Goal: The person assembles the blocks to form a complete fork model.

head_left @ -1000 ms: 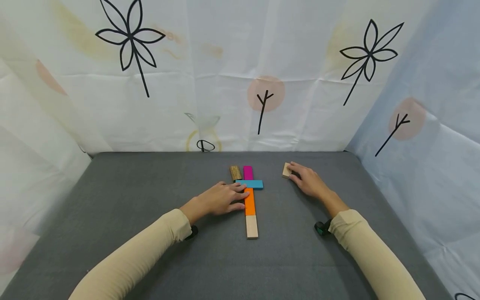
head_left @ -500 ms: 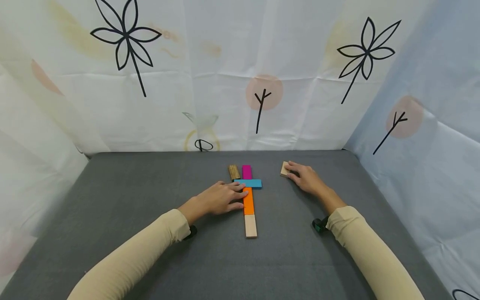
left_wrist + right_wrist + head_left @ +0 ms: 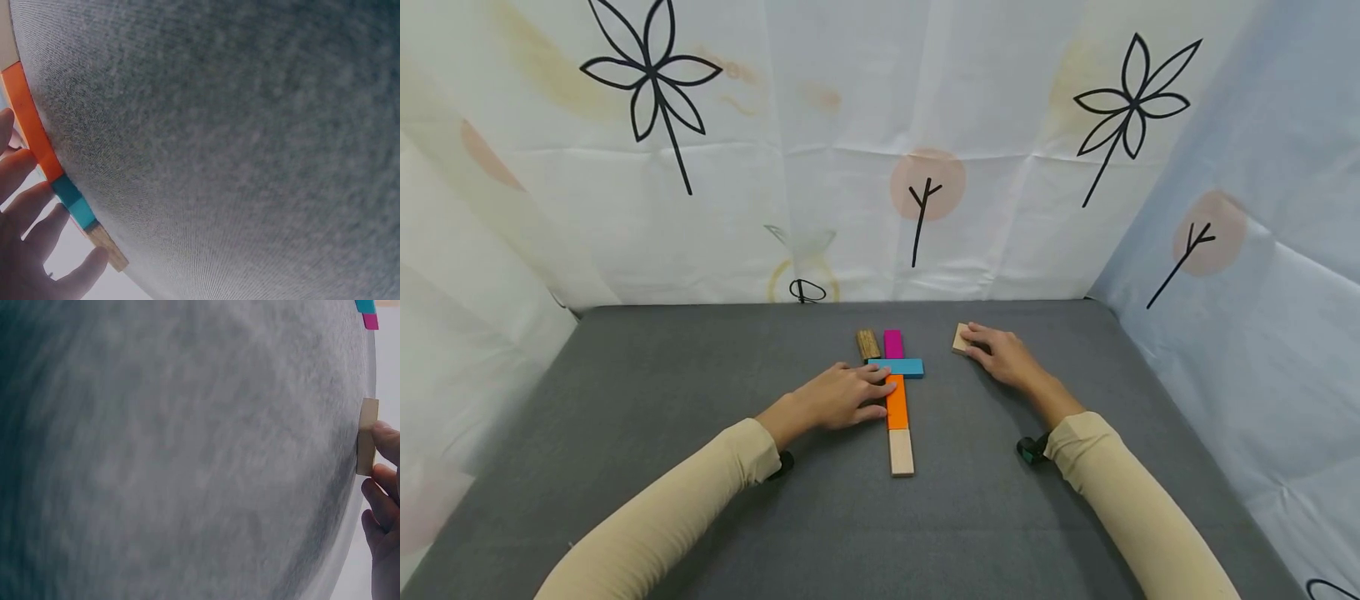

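Note:
My left hand (image 3: 841, 397) lies palm down with spread, nearly straight fingers over a cross-like row of flat wooden blocks. Its fingertips touch the blue block (image 3: 906, 367) and the orange block (image 3: 898, 410). Beyond the blue one lies a magenta block (image 3: 893, 343), with a brown bark-textured block (image 3: 868, 343) beside it. A plain wood block (image 3: 901, 454) continues the row at the near end. Over to the right, my right hand (image 3: 1007, 358) pinches another plain wood block (image 3: 366, 453) between thumb and fingers, low at the grey cloth.
Grey cloth (image 3: 700, 500) covers the table. White printed fabric (image 3: 850, 125) hangs along the back edge and both sides. A short stretch of cloth separates the magenta block from the right hand's block.
My right hand has slid slightly left with the plain wood block, toward the row. The left hand and the row keep their places; the head view has shifted a little.

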The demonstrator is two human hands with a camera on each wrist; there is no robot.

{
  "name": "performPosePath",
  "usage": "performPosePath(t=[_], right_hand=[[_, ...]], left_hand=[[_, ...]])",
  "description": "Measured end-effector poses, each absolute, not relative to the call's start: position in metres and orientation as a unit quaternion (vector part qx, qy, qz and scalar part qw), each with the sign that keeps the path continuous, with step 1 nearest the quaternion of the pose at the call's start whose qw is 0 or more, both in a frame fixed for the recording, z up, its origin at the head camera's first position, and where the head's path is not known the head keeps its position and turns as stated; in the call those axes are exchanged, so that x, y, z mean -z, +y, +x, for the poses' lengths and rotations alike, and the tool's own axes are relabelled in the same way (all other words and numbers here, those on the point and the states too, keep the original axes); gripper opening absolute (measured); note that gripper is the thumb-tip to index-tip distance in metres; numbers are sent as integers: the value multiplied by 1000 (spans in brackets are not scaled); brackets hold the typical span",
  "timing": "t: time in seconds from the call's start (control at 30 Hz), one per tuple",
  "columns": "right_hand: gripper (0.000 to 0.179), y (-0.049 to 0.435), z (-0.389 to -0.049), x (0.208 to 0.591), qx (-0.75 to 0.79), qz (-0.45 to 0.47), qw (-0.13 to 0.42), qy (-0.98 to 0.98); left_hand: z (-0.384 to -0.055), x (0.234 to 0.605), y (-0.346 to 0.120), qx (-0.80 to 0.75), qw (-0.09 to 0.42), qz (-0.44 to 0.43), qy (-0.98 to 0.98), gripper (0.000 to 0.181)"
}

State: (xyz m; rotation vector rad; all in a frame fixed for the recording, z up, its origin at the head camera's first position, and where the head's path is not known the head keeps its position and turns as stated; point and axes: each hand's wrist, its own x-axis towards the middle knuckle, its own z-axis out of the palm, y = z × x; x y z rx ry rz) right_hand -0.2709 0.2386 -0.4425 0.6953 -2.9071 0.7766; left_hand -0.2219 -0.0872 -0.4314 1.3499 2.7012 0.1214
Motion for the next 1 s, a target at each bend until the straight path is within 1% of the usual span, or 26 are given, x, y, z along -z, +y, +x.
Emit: performPosePath(t=[0.2, 0.7, 1.0], right_hand=[[41, 230, -271, 442, -250, 232, 28, -939], [40, 204, -271, 441, -226, 249, 21, -941], [41, 191, -269, 443, -213, 270, 30, -939]], left_hand=[[-222, 431, -87, -38, 53, 449, 891, 50], [-222, 429, -85, -33, 65, 440, 895, 50], [-221, 429, -84, -32, 66, 437, 897, 50]])
